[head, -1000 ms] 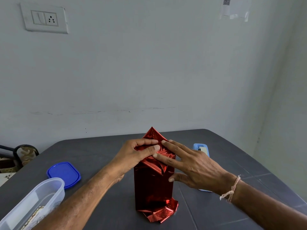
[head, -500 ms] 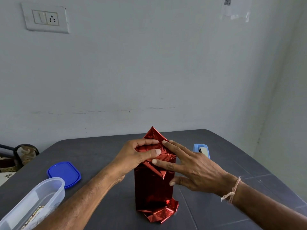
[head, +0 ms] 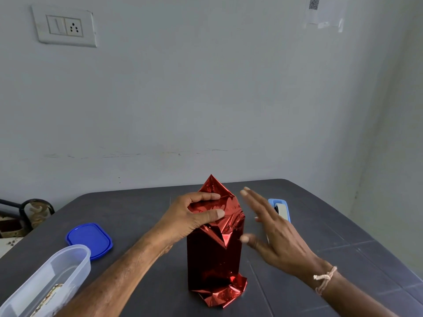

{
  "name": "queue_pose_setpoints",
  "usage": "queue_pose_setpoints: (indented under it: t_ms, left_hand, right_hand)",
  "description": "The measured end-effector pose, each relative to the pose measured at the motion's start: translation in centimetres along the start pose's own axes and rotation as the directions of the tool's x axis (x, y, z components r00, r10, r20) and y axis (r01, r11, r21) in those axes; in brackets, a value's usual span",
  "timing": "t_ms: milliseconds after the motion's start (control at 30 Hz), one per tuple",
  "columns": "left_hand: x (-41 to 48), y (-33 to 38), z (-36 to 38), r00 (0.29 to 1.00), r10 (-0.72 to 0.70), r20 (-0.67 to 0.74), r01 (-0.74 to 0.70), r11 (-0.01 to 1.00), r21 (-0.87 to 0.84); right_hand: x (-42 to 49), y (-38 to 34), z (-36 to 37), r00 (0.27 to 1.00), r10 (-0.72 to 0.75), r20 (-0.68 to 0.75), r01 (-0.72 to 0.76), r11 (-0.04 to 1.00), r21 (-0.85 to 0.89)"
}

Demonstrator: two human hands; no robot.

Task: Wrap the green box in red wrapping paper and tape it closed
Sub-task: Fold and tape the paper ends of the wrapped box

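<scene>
The box, fully hidden under red wrapping paper [head: 215,255], stands upright near the middle of the dark table [head: 137,213]; the foil is glossy and creased, crumpled into loose folds at the base and rising to a pointed flap at the top. The step in hand looks like closing the top end: the left hand [head: 190,219] pinches the folded flaps between thumb and fingers, holding them down, while the right hand [head: 272,232], blurred, is spread flat and empty just right of the package, not touching it. The next move probably calls for tape from the blue dispenser [head: 280,208] lying farther right. A round-cornered blue lid [head: 90,240] and a clear plastic tub [head: 45,282] lie at the near left.
</scene>
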State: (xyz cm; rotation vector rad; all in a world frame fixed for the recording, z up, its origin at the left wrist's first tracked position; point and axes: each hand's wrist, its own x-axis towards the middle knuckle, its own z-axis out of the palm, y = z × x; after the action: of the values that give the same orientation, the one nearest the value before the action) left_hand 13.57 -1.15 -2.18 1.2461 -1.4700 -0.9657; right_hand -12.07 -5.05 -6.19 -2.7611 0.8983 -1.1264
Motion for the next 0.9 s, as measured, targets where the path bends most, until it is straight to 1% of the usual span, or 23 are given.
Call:
queue_pose_setpoints:
  t_ms: [33, 67, 100, 133, 167, 200, 233, 267, 300, 333, 467, 533, 633, 733, 800, 900]
  left_hand:
    - [0.0, -0.1, 0.0, 1.000, -0.007, -0.005, 0.007, 1.000, 0.005]
    - [0.1, -0.1, 0.0, 1.000, -0.010, -0.009, 0.010, 1.000, 0.010]
    - [0.1, -0.2, 0.0, 1.000, -0.011, -0.013, 0.011, 1.000, 0.012]
    - [0.1, -0.2, -0.1, 1.000, -0.009, -0.013, 0.009, 1.000, 0.011]
    - [0.1, -0.2, 0.0, 1.000, -0.007, -0.011, 0.007, 1.000, 0.010]
    - [0.2, -0.2, 0.0, 1.000, -0.007, -0.015, 0.007, 1.000, 0.014]
    - [0.2, -0.1, 0.0, 1.000, -0.005, -0.015, 0.006, 1.000, 0.020]
    - [0.2, -0.1, 0.1, 1.000, -0.008, -0.009, 0.008, 1.000, 0.019]
    - [0.2, -0.1, 0.2, 1.000, -0.010, -0.005, 0.010, 1.000, 0.015]
    - [0.2, -0.1, 0.2, 1.000, -0.009, -0.003, 0.009, 1.000, 0.011]
    - [0.3, -0.1, 0.1, 1.000, -0.013, -0.010, 0.013, 1.000, 0.010]
    - [0.4, -0.2, 0.1, 1.000, -0.018, -0.009, 0.018, 1.000, 0.005]
    - [0.6, -0.3, 0.0, 1.000, -0.016, -0.007, 0.016, 1.000, 0.002]
    - [0.6, -0.4, 0.0, 1.000, -0.019, -0.007, 0.019, 1.000, -0.008]
    - [0.6, -0.4, 0.0, 1.000, -0.016, -0.010, 0.016, 1.000, -0.012]
    - [0.7, -0.5, 0.0, 1.000, -0.013, -0.013, 0.013, 1.000, -0.016]
  right_hand:
    - [-0.4, 0.2, 0.1, 0.994, 0.099, -0.049, -0.094, 0.991, 0.091]
    - [-0.8, 0.4, 0.2, 0.971, 0.209, -0.113, -0.188, 0.966, 0.177]
    - [-1.3, 0.8, 0.3, 0.925, 0.330, -0.189, -0.278, 0.926, 0.255]
    - [-1.9, 1.4, 0.4, 0.851, 0.451, -0.267, -0.362, 0.874, 0.324]
    - [-2.7, 2.2, 0.4, 0.754, 0.570, -0.326, -0.447, 0.809, 0.382]
    - [-3.5, 3.0, 0.4, 0.648, 0.680, -0.344, -0.531, 0.727, 0.435]
    - [-4.3, 3.8, 0.4, 0.548, 0.772, -0.322, -0.615, 0.633, 0.470]
    - [-5.1, 4.5, 0.4, 0.469, 0.838, -0.280, -0.690, 0.545, 0.476]
    - [-5.7, 5.1, 0.4, 0.412, 0.881, -0.232, -0.746, 0.473, 0.470]
    - [-6.0, 5.6, 0.4, 0.374, 0.911, -0.176, -0.784, 0.412, 0.464]
    - [-4.9, 6.8, 0.3, 0.260, 0.962, 0.086, -0.851, 0.186, 0.491]
    - [-4.2, 7.9, 0.3, 0.223, 0.963, 0.152, -0.849, 0.115, 0.516]
    - [-3.1, 9.1, 0.3, 0.196, 0.963, 0.185, -0.848, 0.072, 0.524]
    - [-2.0, 8.7, -0.1, 0.158, 0.958, 0.240, -0.866, 0.018, 0.500]
    - [-1.6, 8.2, -0.3, 0.155, 0.952, 0.264, -0.868, 0.003, 0.497]
    - [-1.2, 7.7, -0.5, 0.142, 0.952, 0.272, -0.840, -0.030, 0.542]
